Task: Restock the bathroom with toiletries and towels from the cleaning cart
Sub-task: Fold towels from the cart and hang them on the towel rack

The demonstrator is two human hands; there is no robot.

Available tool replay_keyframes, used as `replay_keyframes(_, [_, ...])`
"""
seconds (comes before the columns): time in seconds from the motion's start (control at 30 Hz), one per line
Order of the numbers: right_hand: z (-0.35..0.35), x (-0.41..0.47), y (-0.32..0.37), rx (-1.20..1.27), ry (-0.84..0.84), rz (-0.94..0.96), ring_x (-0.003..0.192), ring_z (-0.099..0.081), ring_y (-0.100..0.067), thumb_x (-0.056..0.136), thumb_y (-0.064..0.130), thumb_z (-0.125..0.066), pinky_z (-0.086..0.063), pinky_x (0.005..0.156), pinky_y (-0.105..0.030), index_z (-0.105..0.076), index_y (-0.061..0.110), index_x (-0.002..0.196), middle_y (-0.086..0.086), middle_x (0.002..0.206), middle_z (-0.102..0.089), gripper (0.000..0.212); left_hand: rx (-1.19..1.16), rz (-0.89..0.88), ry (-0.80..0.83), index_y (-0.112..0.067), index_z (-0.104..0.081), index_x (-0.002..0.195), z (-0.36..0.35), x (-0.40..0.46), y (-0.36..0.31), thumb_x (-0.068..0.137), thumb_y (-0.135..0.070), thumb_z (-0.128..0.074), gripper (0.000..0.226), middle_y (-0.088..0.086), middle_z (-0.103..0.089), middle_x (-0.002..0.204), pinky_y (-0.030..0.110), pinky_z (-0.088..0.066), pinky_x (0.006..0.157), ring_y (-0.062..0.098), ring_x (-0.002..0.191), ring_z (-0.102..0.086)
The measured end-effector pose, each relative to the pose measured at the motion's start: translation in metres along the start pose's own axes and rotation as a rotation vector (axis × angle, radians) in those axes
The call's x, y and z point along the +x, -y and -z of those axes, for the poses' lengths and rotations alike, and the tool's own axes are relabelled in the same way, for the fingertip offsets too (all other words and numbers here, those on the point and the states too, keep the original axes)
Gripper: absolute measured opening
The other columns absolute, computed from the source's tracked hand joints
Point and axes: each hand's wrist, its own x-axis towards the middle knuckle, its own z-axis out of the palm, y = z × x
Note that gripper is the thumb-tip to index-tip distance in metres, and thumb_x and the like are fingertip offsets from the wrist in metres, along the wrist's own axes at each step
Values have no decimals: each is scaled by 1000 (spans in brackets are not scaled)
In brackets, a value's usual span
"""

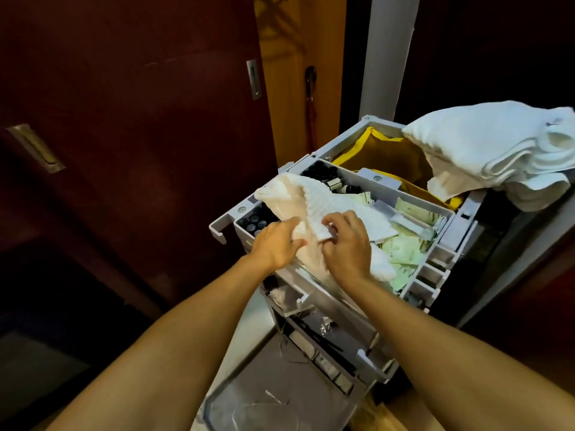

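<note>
Both hands are down on the cart (314, 292) here, working a small white towel (314, 202) that lies draped across the grey top tray (367, 178). The left hand (275, 242) has its fingers curled into the cloth at the near edge, thumb tucked against a fold. The right hand (347, 241) sits just beside it, fingers bent and pinching a corner of the same towel. Under the towel, the tray holds dark-capped little bottles (258, 220) on the left side and pale green sachets (404, 247) heaped on the right. Behind the tray, a yellow bag (385, 155) hangs open in the cart's far frame, and a stack of folded white towels (497, 150) rests on the far right edge, partly over that bag. Dark red doors (140, 119) with metal pull handles (253, 79) stand to the left, well apart from the cart
</note>
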Motion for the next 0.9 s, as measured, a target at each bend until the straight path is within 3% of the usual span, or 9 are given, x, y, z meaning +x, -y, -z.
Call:
replay_keyframes(0.2, [24,28,11,3,-184,65,76,-48,-29,69,-10,-59,-37,56,-35,-67,6,82,-11,83,-49,22,-204,173,-301,-34,-49,130,8,10,-36,95,-35,-53,35,13,-66,115,38,-44,76,41,105,-58])
replay_keyframes(0.4, [44,59,7,77,-325,-109,80,-54,-29,73,-5,-62,-27,60,-27,-70,8,85,-9,89,-53,20,-505,462,-321,-17,-66,113,34,37,-53,88,-42,-68,36,12,-67,113,35,-46,75,35,102,-61])
replay_keyframes(0.53, [33,56,13,17,-178,113,80,-51,-28,75,1,-68,-39,64,-35,-71,7,89,-10,85,-54,15,-933,676,-301,-11,-60,113,55,54,-66,83,-31,-70,37,11,-68,108,40,-57,81,32,92,-66])
replay_keyframes(0.6, [23,53,11,19,-100,151,81,-49,-24,80,7,-70,-39,66,-35,-71,8,91,-7,85,-54,11,-1189,652,-280,-13,-56,103,64,55,-68,84,-35,-64,30,9,-68,88,34,-55,69,26,75,-65])
replay_keyframes(0.67, [17,54,3,64,-91,59,83,-51,-24,86,11,-68,-41,67,-35,-70,9,95,-6,89,-55,9,-1456,547,-175,-9,-59,90,70,48,-64,85,-38,-57,30,6,-65,63,23,-49,51,18,53,-61])
replay_keyframes(0.7, [14,55,-1,89,-94,-4,84,-52,-24,89,12,-66,-43,68,-36,-69,10,97,-6,91,-56,9,-1489,483,-95,-7,-63,91,68,43,-61,81,-41,-58,35,8,-67,62,23,-50,50,18,53,-63])
replay_keyframes(0.77, [10,57,-8,120,-98,-89,84,-54,-26,90,14,-64,-45,68,-37,-69,13,97,-5,94,-57,8,-1342,357,29,-11,-68,108,55,36,-56,67,-44,-68,52,16,-74,93,37,-60,76,26,83,-70])
replay_keyframes(0.83, [6,60,-11,122,-92,-122,84,-54,-25,90,15,-63,-45,68,-37,-68,15,96,-4,94,-57,9,-1166,216,45,-20,-64,121,39,33,-53,64,-40,-78,62,13,-72,111,49,-54,96,26,103,-68])
replay_keyframes(0.9, [2,61,-13,112,-79,-143,85,-53,-24,89,15,-61,-45,69,-36,-67,16,96,-3,95,-56,10,-1046,106,46,-29,-55,126,27,33,-52,70,-40,-83,64,-6,-70,112,28,-56,90,5,106,-66])
